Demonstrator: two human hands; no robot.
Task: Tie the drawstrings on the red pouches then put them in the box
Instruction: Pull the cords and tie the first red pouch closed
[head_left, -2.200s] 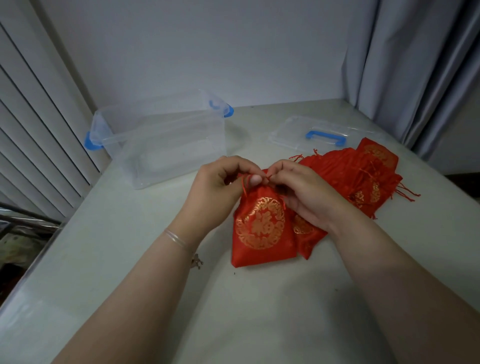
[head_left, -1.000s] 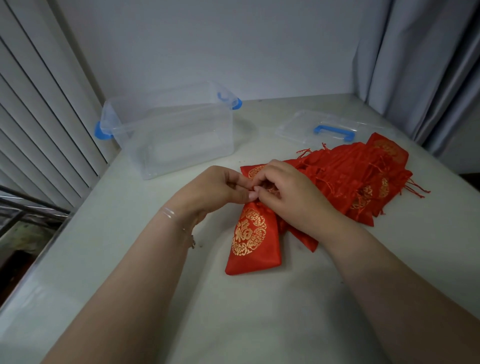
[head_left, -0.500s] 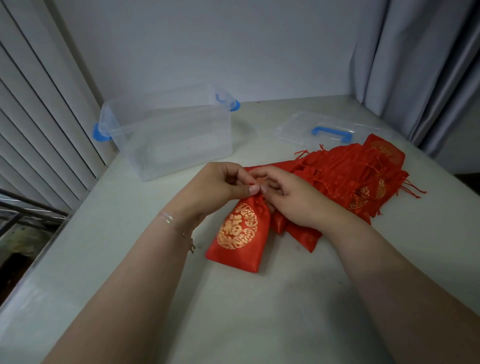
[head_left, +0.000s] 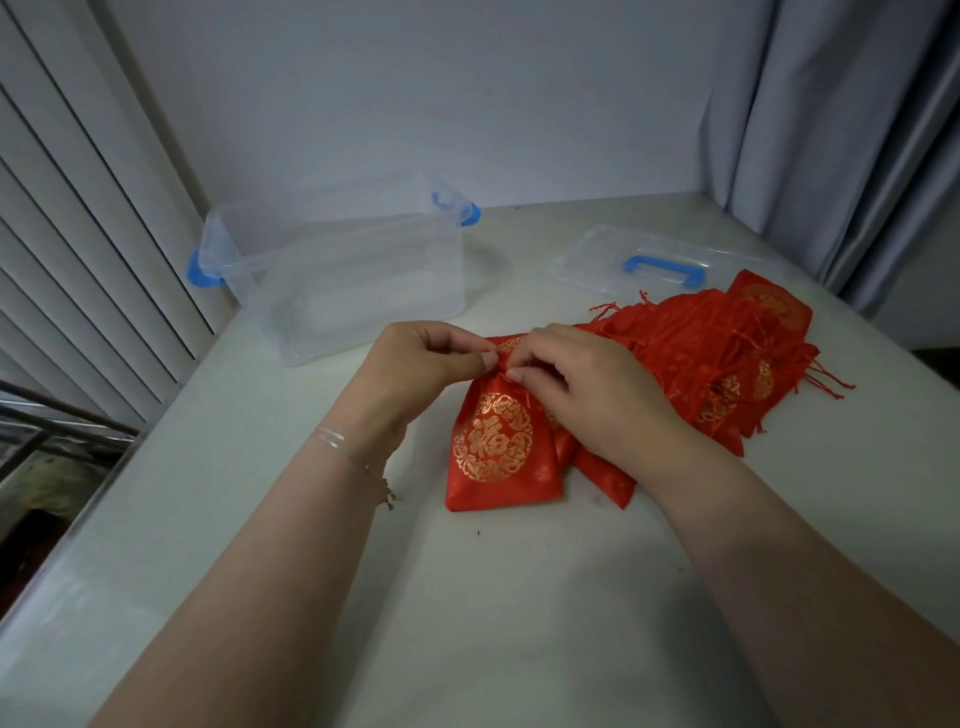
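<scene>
A red pouch (head_left: 498, 447) with a round gold emblem lies flat on the table, its gathered neck pointing away from me. My left hand (head_left: 421, 369) pinches the drawstring at the neck from the left. My right hand (head_left: 582, 384) pinches it from the right, fingertips almost touching the left thumb. A pile of several more red pouches (head_left: 717, 353) spreads to the right, partly under my right hand. The clear plastic box (head_left: 343, 280) with blue clips stands open at the back left, nothing visible inside.
The box's clear lid (head_left: 649, 260) with a blue handle lies flat behind the pile. A grey curtain (head_left: 831, 130) hangs at the right, white slats (head_left: 78, 234) line the left. The table's left edge (head_left: 62, 545) drops off beside my left arm.
The pouch under my hands has swung from a leftward tilt back to nearly straight. Both hands stay pinched at its neck.
</scene>
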